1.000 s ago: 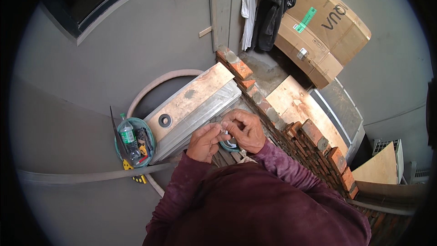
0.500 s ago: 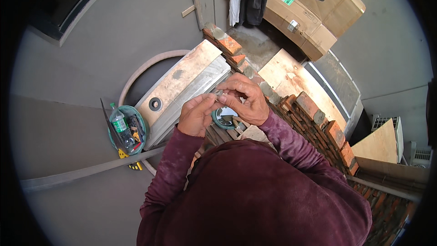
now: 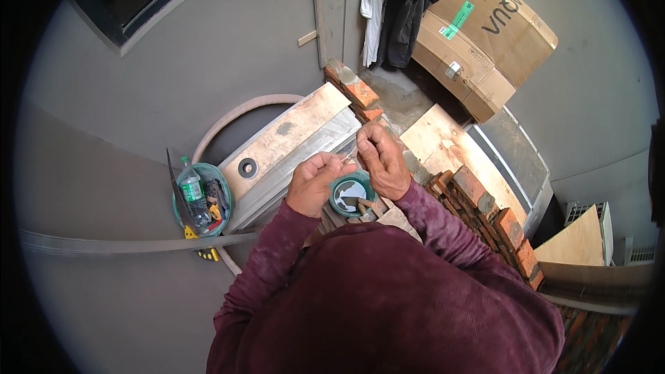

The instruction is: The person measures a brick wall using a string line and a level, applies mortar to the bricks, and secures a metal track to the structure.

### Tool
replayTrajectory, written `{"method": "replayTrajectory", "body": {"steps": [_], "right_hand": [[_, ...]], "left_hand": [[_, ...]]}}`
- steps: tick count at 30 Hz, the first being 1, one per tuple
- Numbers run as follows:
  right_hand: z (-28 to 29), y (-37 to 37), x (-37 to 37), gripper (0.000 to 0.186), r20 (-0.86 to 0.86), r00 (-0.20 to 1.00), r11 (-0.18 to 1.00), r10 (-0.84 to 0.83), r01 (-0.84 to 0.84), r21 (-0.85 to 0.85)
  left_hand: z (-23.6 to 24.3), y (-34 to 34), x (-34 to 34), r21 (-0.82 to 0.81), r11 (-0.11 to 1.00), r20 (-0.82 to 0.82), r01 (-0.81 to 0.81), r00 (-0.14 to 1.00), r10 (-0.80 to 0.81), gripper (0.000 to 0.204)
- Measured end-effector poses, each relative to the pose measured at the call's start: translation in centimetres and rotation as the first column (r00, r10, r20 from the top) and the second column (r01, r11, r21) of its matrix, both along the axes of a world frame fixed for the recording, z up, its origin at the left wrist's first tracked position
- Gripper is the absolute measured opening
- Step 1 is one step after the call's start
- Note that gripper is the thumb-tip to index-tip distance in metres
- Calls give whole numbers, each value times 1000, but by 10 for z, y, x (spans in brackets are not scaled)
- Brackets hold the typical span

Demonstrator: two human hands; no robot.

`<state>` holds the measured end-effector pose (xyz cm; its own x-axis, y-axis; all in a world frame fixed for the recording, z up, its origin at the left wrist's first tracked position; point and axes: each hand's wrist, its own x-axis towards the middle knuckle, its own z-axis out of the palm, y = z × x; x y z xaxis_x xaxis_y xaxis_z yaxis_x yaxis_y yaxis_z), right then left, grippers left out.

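Seen from above, a person in a maroon sweater stands over a low brick wall [image 3: 485,208] that runs from far left to near right. At the far left, on the grey floor, a green bucket [image 3: 202,199] holds a plastic bottle [image 3: 190,185] and hand tools. To its right, a long wooden plank [image 3: 284,140] with a black ring lies angled toward the far right. Next comes the left hand [image 3: 313,183], curled almost closed, its fingertips pinching something too thin to identify, perhaps a line. Just right and slightly nearer sits a small round green container [image 3: 351,192], between the 2 hands and touching neither clearly. The right hand [image 3: 381,159], equally close, is also pinched nearly shut on the same thin thing. At the far right lean cardboard boxes [image 3: 485,34].
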<state>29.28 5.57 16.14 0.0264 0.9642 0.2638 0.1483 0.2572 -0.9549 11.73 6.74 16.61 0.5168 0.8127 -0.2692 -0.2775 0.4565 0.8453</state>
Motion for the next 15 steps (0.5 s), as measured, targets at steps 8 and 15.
{"method": "replayTrajectory", "body": {"steps": [8,15], "right_hand": [[-11,1,-19,15,28,990,986,-137,139,-90],[-23,-16,-30,13,231,913,925,-337,275,261]], "left_hand": [[-13,-7,-15,377,926,-92,-1,995,39,13],[-26,-24,-23,-264,963,226,-56,967,118,13]]}}
